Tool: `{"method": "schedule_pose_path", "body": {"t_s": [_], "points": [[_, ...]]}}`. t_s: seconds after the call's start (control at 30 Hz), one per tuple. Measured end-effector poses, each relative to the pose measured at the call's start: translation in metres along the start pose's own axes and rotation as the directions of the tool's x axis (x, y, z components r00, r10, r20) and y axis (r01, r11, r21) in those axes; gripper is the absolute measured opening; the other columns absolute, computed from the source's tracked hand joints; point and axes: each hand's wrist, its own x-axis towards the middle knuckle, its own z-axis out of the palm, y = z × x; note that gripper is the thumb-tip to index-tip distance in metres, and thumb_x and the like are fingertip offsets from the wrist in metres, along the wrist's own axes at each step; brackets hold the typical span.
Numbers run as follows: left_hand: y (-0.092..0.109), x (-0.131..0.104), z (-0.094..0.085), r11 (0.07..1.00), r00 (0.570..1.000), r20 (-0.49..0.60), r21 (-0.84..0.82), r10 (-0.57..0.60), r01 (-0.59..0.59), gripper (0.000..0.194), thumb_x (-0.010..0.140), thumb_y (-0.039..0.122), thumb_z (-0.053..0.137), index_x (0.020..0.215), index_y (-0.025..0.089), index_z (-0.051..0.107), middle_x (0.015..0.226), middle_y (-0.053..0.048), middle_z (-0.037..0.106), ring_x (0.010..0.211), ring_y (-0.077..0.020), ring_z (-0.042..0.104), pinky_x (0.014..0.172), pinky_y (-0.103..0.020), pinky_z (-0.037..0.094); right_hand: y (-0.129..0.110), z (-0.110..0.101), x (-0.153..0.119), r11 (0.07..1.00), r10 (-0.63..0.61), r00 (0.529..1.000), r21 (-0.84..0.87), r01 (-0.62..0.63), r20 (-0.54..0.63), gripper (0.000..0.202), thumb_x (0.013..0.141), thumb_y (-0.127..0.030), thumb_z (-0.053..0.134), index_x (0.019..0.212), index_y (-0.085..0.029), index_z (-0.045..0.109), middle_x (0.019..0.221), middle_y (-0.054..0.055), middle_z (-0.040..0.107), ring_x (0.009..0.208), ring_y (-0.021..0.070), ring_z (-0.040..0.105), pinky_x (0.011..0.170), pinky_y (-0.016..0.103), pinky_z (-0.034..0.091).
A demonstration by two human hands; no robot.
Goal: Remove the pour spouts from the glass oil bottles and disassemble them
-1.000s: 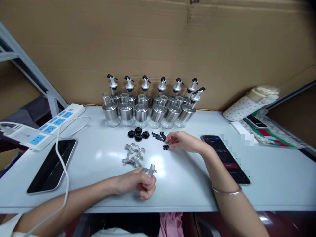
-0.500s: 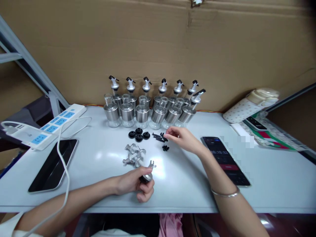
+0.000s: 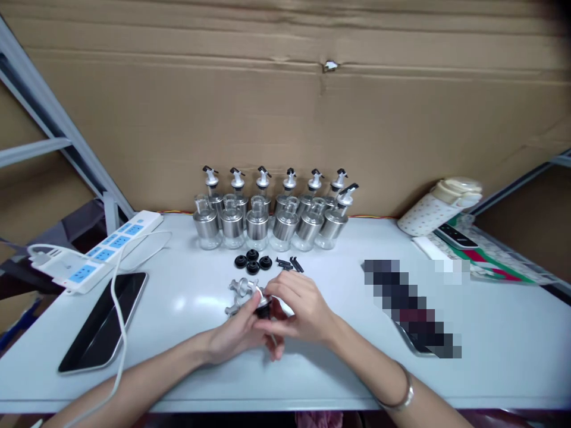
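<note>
The right hand [image 3: 306, 306] has moved left and nearer, from beside the small black levers [image 3: 297, 264] to the left hand [image 3: 236, 342]. The left hand pinches a silver spout [image 3: 263, 296] with a black stopper between thumb and fingers, above the near middle of the table [image 3: 187, 303]. The right hand's fingers curl around its right side; whether they grip anything cannot be told. Loose silver pieces [image 3: 242, 286] lie just beyond the left hand, four black stoppers [image 3: 252, 267] farther off, left of the levers.
</note>
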Motion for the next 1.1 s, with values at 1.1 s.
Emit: {"method": "schedule_pose_path", "body": {"t_s": [1.1], "points": [[0.026,-0.01,-0.023,-0.306,0.633,0.251,0.952,0.732,-0.024,0.014,0.094,0.024,0.046,0.096,0.017,0.058,0.088,-0.006,0.071,0.078,-0.0156,0.063,0.078,-0.031,0.034,0.021,-0.01,-0.003,0.972,0.223,0.965,-0.109,-0.209,0.138,0.034,0.095,-0.035,0.035,0.07,-0.018,0.051,0.054,-0.001,0.055,0.047,0.0103,0.046,0.051,0.022,0.034]]}}
